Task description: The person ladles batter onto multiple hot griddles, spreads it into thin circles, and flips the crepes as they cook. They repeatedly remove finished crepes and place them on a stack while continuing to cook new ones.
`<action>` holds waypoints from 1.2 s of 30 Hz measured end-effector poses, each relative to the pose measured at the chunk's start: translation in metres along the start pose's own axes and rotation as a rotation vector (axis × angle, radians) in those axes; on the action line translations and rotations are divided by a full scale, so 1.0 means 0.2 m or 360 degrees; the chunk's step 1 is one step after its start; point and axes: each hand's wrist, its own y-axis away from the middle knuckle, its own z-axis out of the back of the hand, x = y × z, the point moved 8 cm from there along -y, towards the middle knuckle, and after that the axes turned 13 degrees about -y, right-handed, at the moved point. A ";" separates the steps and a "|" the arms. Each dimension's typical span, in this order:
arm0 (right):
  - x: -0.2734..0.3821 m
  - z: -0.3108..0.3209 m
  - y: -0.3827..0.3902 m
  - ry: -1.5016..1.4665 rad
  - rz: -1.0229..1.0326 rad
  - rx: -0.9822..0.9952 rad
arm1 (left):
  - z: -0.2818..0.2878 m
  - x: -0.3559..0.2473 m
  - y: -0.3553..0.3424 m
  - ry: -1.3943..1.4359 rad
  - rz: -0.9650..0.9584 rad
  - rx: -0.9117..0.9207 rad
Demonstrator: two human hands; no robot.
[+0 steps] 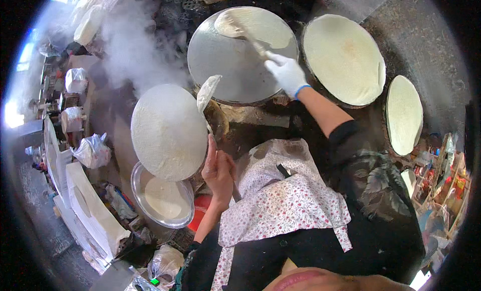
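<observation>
White-gloved right hand, closed round the handle of a spreader; blade down in batter on the griddle, near 11 o'clock on that disc. Left hand, bare, fingers closed on a ladle, with the coated end at the griddle's 7 o'clock edge; touching or apart, cannot tell. Batter probably wet, soft and slippery, with no grip to offer; work by tool, lightly. Spreader and ladle likely light and stiff; hold by the handles, well back from heat. Bowl of more batter at 8 o'clock, perhaps heavy and sloshing; take by opposite rims.
</observation>
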 end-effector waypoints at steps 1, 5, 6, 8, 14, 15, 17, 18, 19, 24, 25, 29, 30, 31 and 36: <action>-0.06 0.07 0.01 0.0001 -0.0206 -0.0209 | -0.01 -0.02 0.02 -0.0022 -0.0024 -0.0033; -0.13 0.02 -0.02 0.0196 -0.0586 0.0174 | -0.11 -0.07 0.07 -0.0034 0.0020 -0.0001; -0.08 -0.01 -0.05 0.0079 -0.0425 0.0252 | -0.13 -0.07 0.07 -0.0011 0.0041 -0.0011; -0.08 -0.07 -0.06 -0.0093 -0.0479 0.0524 | -0.18 -0.06 0.08 0.0039 0.0102 -0.0011; -0.15 0.12 -0.14 -0.0266 -0.0585 0.0137 | -0.31 -0.09 0.14 0.0040 0.0207 -0.0178; -0.13 0.11 -0.15 -0.0159 -0.0473 0.0302 | -0.33 -0.11 0.16 -0.0005 0.0174 -0.0192; -0.10 0.03 -0.15 -0.0131 -0.0256 0.0743 | -0.39 -0.12 0.17 0.0008 0.0167 -0.0166; -0.16 0.00 -0.13 -0.0217 -0.0536 0.0878 | -0.40 -0.13 0.17 0.0027 0.0139 -0.0214; -0.19 0.01 -0.14 -0.0336 -0.0688 0.0889 | -0.42 -0.13 0.17 0.0037 0.0143 -0.0230; -0.12 0.19 -0.27 -0.0432 -0.0409 0.0329 | -0.51 -0.11 0.21 0.0128 0.0209 -0.0313; -0.12 0.20 -0.28 -0.0290 -0.0482 0.0418 | -0.54 -0.09 0.22 0.0127 0.0289 -0.0303; -0.03 0.07 -0.19 -0.0189 -0.0441 0.1181 | -0.59 -0.11 0.26 -0.0016 0.0257 -0.0329; -0.05 0.06 -0.17 -0.0348 -0.0631 0.1261 | -0.60 -0.11 0.27 0.0023 0.0268 -0.0352; -0.06 0.10 -0.21 -0.0335 -0.0624 0.1095 | -0.60 -0.11 0.27 0.0069 0.0270 -0.0373; -0.05 0.20 -0.37 -0.0045 -0.0161 0.0594 | -0.66 -0.11 0.27 0.0140 0.0337 -0.0394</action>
